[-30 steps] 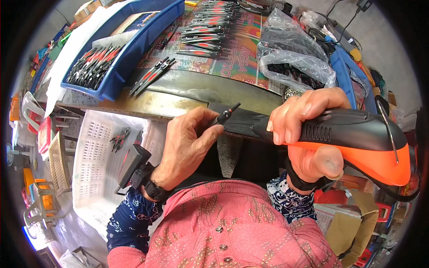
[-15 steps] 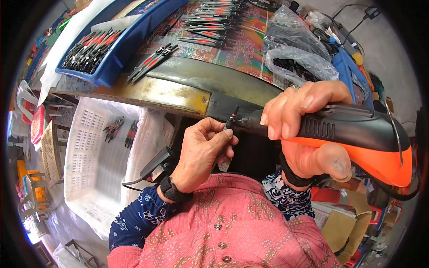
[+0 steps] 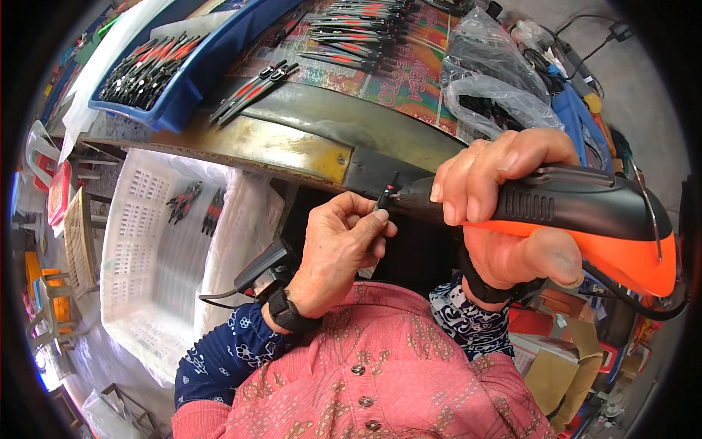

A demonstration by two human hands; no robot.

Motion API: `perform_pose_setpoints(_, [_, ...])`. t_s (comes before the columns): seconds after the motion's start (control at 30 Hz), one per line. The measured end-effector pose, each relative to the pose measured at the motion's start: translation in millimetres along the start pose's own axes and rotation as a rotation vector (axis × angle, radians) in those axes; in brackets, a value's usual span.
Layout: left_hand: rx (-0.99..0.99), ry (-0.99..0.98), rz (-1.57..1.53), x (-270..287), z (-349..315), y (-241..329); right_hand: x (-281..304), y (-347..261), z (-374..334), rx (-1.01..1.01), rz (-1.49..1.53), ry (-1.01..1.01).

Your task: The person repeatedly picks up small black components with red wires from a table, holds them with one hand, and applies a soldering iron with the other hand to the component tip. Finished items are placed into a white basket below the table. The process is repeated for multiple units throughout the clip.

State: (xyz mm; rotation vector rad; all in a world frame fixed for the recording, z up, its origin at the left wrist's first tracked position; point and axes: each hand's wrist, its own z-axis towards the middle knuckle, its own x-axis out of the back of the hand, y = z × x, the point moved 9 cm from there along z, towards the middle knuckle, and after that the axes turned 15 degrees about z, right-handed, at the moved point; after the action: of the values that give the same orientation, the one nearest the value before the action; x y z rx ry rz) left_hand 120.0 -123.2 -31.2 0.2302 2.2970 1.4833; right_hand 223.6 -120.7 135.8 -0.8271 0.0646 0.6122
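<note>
My right hand (image 3: 515, 179) wraps around a black-and-orange power tool (image 3: 621, 212), probably an electric screwdriver, with its nose pointing left. Between thumb and fingertips of my left hand (image 3: 336, 241) is a slim black piece (image 3: 385, 196) with a bit of red on it. Its upper end stands up right at the tool's nose; whether the two touch, I cannot tell. My fingers cover its lower part. Past the bench edge lies a pair of slim black-and-red pieces (image 3: 252, 95), with several more laid in a row (image 3: 351, 33) behind them.
A blue bin (image 3: 191, 88) full of black-and-red pieces stands on the bench at the far left. Below it, a white perforated crate (image 3: 135, 241) with a plastic liner holds several pieces. A clear plastic bag (image 3: 486, 66) sits at the right. The metal bench edge (image 3: 292, 150) runs ahead of my hands.
The view has shifted slightly. Both hands keep their hold, with the slim piece still at the tool's nose.
</note>
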Motion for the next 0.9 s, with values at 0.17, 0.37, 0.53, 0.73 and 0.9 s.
perform_pose_setpoints(0.17, [0.014, 0.009, -0.008, -0.5, -0.9, -0.3, -2.2, 0.7, -0.9, -0.015, 0.011, -0.041])
perform_pose_setpoints(0.37, [0.023, 0.026, -0.018, 1.5, -1.3, 0.3, -14.2, 5.9, 7.9, -0.054, 0.067, -0.216])
perform_pose_setpoints(0.53, [0.049, 0.046, -0.053, -0.3, -2.1, -1.2, -22.7, 9.5, 11.5, -0.222, -0.196, -0.321])
perform_pose_setpoints(0.73, [0.061, 0.057, -0.087, -1.3, -1.7, -2.4, -9.5, 14.9, 7.6, -0.154, -0.059, -0.095])
perform_pose_setpoints(0.9, [0.067, 0.061, -0.082, -2.4, -2.7, -3.3, -8.7, 15.8, 11.0, -0.098, -0.001, -0.136])
